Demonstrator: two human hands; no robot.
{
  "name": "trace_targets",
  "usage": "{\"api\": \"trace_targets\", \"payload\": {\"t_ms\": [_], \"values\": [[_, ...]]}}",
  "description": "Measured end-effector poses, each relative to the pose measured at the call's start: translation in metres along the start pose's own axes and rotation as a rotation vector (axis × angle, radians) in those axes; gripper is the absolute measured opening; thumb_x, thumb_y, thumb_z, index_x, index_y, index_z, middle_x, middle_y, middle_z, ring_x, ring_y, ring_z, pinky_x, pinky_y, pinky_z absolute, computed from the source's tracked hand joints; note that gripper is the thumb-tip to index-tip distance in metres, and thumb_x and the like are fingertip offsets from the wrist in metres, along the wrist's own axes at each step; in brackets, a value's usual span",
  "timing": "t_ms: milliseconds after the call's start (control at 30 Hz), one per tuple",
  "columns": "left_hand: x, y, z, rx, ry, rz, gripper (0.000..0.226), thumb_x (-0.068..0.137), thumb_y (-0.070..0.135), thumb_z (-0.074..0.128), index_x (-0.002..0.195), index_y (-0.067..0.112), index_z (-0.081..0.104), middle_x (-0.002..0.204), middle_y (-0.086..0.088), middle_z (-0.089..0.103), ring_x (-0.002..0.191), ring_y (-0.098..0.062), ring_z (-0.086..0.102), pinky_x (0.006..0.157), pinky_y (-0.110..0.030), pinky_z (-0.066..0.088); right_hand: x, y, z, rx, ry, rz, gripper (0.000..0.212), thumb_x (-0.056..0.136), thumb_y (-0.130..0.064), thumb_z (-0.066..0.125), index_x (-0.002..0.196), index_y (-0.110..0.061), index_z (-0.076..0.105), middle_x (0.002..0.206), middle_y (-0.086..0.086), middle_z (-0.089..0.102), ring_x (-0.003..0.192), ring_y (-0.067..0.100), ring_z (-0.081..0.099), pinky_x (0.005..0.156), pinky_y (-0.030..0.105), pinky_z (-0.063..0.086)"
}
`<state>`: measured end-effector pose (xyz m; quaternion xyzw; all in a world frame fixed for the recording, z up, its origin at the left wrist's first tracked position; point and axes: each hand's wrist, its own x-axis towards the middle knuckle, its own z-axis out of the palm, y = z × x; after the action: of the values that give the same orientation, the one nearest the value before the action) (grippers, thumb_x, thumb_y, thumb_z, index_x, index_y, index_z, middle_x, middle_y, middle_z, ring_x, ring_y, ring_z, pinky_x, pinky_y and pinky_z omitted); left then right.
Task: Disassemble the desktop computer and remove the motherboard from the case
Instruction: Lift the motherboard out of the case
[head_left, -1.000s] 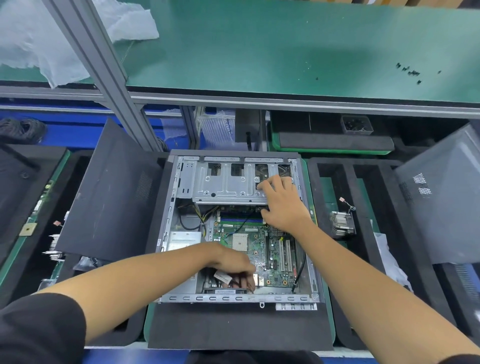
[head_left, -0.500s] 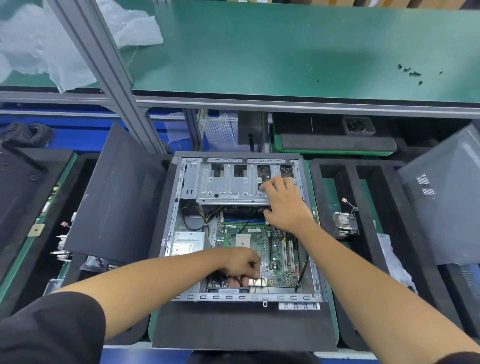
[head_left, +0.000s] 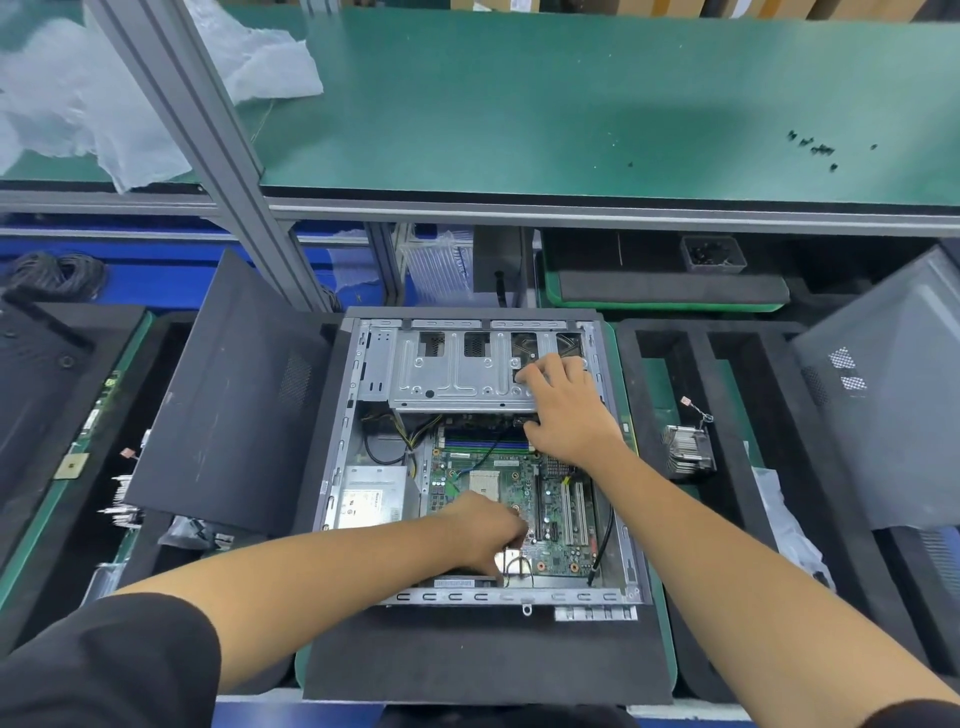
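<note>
Green matting covers the bench (head_left: 571, 104) across the top of the frame, with crumpled white wrapping (head_left: 78, 104) at upper left and a few small black screws (head_left: 815, 148) at upper right. Below it, at the middle of the frame, the open computer case (head_left: 636, 519) lies flat on a dark foam pad (head_left: 483, 660). Its green motherboard (head_left: 558, 519) sits in the lower right part of the case, with a silver drive cage (head_left: 457, 379) above it and a grey power supply (head_left: 371, 499) to its left. A black side panel (head_left: 228, 395) leans at the left, and a finned heat sink (head_left: 688, 449) rests in a foam tray at the right.

From the lower left, the left hand (head_left: 485, 532) reaches over the board's lower edge, fingers curled downward onto it; what they hold, if anything, is hidden. From the lower right, the right hand (head_left: 569, 410) rests on the cage's right end, fingers spread on top, thumb hooked under its lower edge, just above the board.
</note>
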<state>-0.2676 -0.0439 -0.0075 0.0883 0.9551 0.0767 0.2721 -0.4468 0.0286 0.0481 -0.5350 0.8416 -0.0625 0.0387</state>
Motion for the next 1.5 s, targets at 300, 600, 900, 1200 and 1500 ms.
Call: {"api": "trace_targets", "payload": {"t_ms": [300, 600, 900, 1200, 1500], "values": [[-0.013, -0.014, -0.016, -0.179, 0.28, -0.076, 0.04, 0.085, 0.046, 0.073, 0.117, 0.024, 0.06, 0.105, 0.005, 0.068, 0.093, -0.018, 0.067, 0.071, -0.03, 0.048, 0.0, 0.001, 0.0, 0.004, -0.007, -0.007, 0.057, 0.075, -0.031, 0.062, 0.129, -0.022, 0.045, 0.124, 0.003, 0.041, 0.111, 0.027, 0.033, 0.092, 0.044, 0.042], [-0.035, -0.027, -0.034, -0.208, 0.501, -0.003, 0.04, 0.103, 0.047, 0.049, 0.133, 0.022, 0.052, 0.118, 0.004, 0.056, 0.107, -0.015, 0.054, 0.09, -0.035, 0.045, 0.001, 0.005, -0.001, 0.196, 0.056, -0.004, 0.039, 0.082, -0.02, 0.048, 0.121, -0.023, 0.052, 0.116, 0.0, 0.041, 0.108, 0.024, 0.032, 0.092, 0.045, 0.042], [-0.063, -0.021, -0.053, -0.146, 0.671, -0.041, 0.033, 0.108, 0.043, 0.036, 0.127, 0.026, 0.056, 0.107, 0.011, 0.056, 0.092, -0.007, 0.05, 0.074, -0.027, 0.03, 0.003, 0.007, -0.008, 0.398, 0.019, 0.02, 0.039, 0.084, -0.003, 0.05, 0.114, -0.025, 0.059, 0.11, -0.004, 0.043, 0.107, 0.021, 0.032, 0.094, 0.043, 0.038], [-0.094, -0.027, -0.102, -0.148, 0.54, -0.06, 0.024, 0.102, 0.02, 0.054, 0.125, 0.026, 0.06, 0.114, 0.012, 0.061, 0.104, -0.01, 0.057, 0.082, -0.032, 0.047, -0.001, 0.005, -0.017, 0.494, -0.048, 0.029, 0.036, 0.083, -0.004, 0.054, 0.108, -0.029, 0.06, 0.105, -0.005, 0.042, 0.105, 0.015, 0.028, 0.088, 0.035, 0.032], [-0.129, -0.045, -0.162, -0.418, 0.221, -0.054, 0.032, 0.109, 0.03, 0.04, 0.124, 0.012, 0.062, 0.119, -0.001, 0.064, 0.109, -0.019, 0.058, 0.1, -0.031, 0.043, 0.001, -0.006, -0.037, 0.542, -0.168, 0.153, 0.027, 0.079, -0.022, 0.057, 0.105, -0.031, 0.062, 0.11, -0.001, 0.046, 0.109, 0.023, 0.034, 0.098, 0.042, 0.032]]}}
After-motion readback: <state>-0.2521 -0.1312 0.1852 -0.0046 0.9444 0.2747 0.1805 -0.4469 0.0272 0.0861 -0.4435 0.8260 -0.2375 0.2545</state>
